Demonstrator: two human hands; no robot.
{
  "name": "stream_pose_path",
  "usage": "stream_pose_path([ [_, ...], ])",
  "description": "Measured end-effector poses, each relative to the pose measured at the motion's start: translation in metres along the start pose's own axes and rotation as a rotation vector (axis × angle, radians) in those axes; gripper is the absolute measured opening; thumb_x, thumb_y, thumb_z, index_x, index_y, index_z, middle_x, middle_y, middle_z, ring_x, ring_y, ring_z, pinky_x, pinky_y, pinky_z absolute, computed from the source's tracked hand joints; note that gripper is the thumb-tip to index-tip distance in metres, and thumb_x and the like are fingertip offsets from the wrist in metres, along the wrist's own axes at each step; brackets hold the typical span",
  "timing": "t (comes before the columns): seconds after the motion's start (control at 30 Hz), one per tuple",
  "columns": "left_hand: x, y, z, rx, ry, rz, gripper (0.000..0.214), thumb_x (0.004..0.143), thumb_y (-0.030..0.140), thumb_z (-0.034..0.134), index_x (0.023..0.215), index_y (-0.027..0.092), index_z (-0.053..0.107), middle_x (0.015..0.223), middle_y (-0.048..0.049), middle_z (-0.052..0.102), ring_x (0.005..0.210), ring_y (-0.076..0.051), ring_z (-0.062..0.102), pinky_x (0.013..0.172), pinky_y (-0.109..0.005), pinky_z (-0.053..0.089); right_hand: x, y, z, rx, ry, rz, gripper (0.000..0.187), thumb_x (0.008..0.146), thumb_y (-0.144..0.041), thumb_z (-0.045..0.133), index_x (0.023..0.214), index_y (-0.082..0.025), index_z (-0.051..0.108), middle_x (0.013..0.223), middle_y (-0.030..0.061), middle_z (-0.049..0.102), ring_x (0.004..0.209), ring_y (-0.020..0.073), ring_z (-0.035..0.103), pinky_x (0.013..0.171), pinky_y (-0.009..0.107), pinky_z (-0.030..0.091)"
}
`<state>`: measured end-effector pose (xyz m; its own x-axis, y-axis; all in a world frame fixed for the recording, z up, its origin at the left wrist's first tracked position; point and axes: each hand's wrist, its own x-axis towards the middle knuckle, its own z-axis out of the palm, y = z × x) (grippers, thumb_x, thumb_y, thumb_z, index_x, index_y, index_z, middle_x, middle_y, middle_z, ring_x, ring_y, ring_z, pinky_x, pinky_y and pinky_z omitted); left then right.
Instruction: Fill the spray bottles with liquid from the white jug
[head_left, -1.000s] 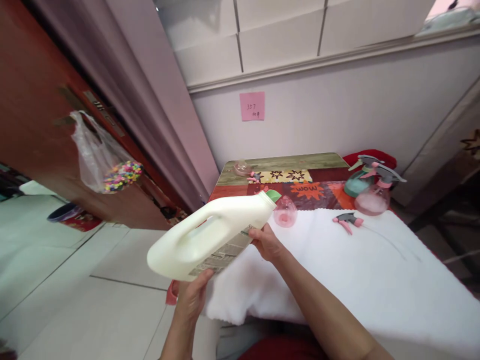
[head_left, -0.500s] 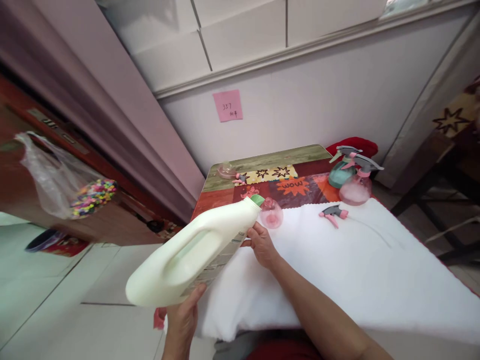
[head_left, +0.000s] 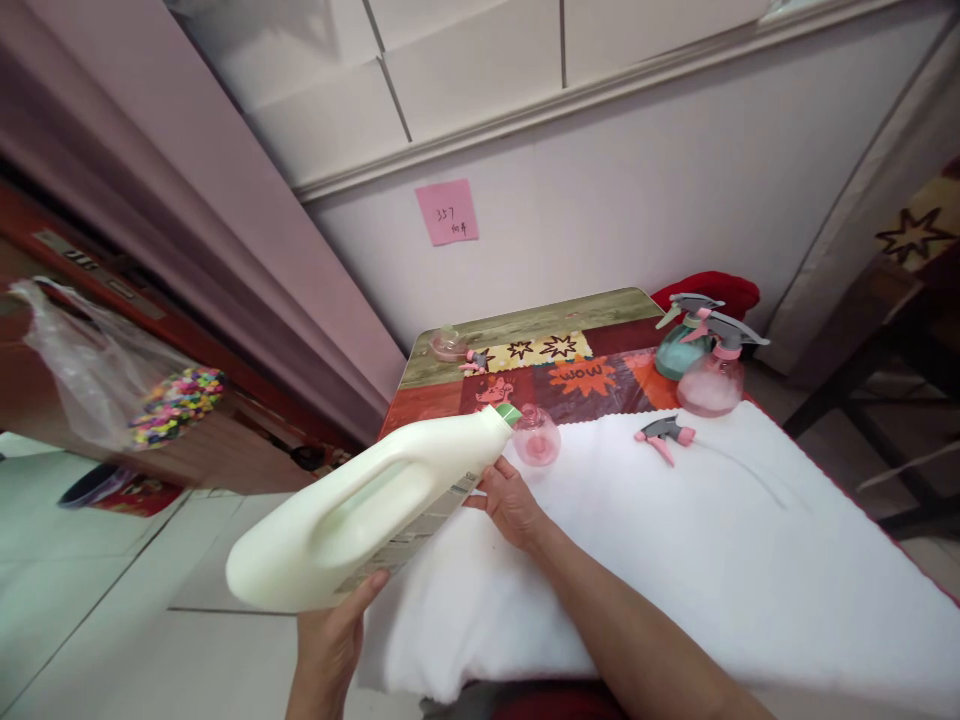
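A large cream detergent jug (head_left: 360,510) with a green spout lies tilted between my hands, spout end toward the table. My left hand (head_left: 341,620) is closed around its bottom end from below. Near the neck, my right hand (head_left: 510,500) grips the underside, some fingers hidden behind the jug. The spout is right at the mouth of a clear pink bottle (head_left: 537,440) without a sprayer, standing at the white cloth's edge; I cannot tell whether they touch. To the right, a grey and pink spray head (head_left: 666,435) with a thin tube lies on the white cloth (head_left: 675,560).
At the table's right back stand a teal spray bottle (head_left: 682,348) and a pink spray bottle (head_left: 712,385). A clear bottle (head_left: 448,345) and another spray head (head_left: 474,362) are at the far left corner. A bag of colourful pieces (head_left: 176,405) hangs at the left.
The jug and both hands have shifted slightly left in view, the jug's bottom end most. The spout stays at the pink bottle's mouth, and both hands keep their hold.
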<state>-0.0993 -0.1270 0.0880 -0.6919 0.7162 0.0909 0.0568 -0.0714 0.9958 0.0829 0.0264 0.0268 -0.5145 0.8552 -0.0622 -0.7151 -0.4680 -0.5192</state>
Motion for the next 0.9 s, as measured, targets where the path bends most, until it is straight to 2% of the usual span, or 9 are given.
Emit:
stream_pose_path([
  [0.17, 0.005, 0.004, -0.002, 0.043, 0.013, -0.014, 0.08, 0.051, 0.032, 0.101, 0.126, 0.024, 0.074, 0.119, -0.0078, 0.081, 0.13, -0.04, 0.066, 0.112, -0.054, 0.054, 0.001, 0.0, -0.001, 0.016, 0.008, -0.004, 0.054, 0.067, -0.056, 0.095, 0.107, -0.026, 0.073, 0.102, 0.0019, 0.078, 0.091, 0.0198, 0.073, 0.083, 0.042, 0.065],
  [0.4, 0.006, 0.024, 0.014, 0.063, -0.026, 0.038, 0.076, 0.056, 0.032, 0.1, 0.126, 0.024, 0.072, 0.118, -0.0069, 0.081, 0.137, -0.038, 0.061, 0.119, -0.054, 0.046, 0.004, 0.0, -0.004, 0.023, 0.002, 0.001, 0.056, 0.068, -0.056, 0.095, 0.11, -0.028, 0.071, 0.105, 0.0017, 0.078, 0.091, 0.0198, 0.072, 0.076, 0.037, 0.065],
  [0.73, 0.011, 0.036, 0.014, 0.104, -0.061, 0.059, 0.079, 0.055, 0.03, 0.1, 0.127, 0.023, 0.069, 0.12, -0.008, 0.079, 0.132, -0.039, 0.063, 0.118, -0.06, 0.045, 0.005, -0.001, -0.006, 0.029, -0.011, 0.006, 0.055, 0.071, -0.056, 0.093, 0.112, -0.029, 0.07, 0.107, 0.0011, 0.076, 0.096, 0.0189, 0.071, 0.074, 0.033, 0.065],
  [0.9, 0.009, 0.044, 0.021, 0.134, -0.043, 0.078, 0.077, 0.053, 0.033, 0.1, 0.123, 0.022, 0.07, 0.129, -0.009, 0.076, 0.131, -0.038, 0.064, 0.117, -0.057, 0.048, 0.005, -0.001, -0.006, 0.035, -0.009, 0.01, 0.054, 0.071, -0.055, 0.093, 0.112, -0.029, 0.07, 0.106, 0.0013, 0.076, 0.094, 0.0182, 0.071, 0.073, 0.032, 0.066],
])
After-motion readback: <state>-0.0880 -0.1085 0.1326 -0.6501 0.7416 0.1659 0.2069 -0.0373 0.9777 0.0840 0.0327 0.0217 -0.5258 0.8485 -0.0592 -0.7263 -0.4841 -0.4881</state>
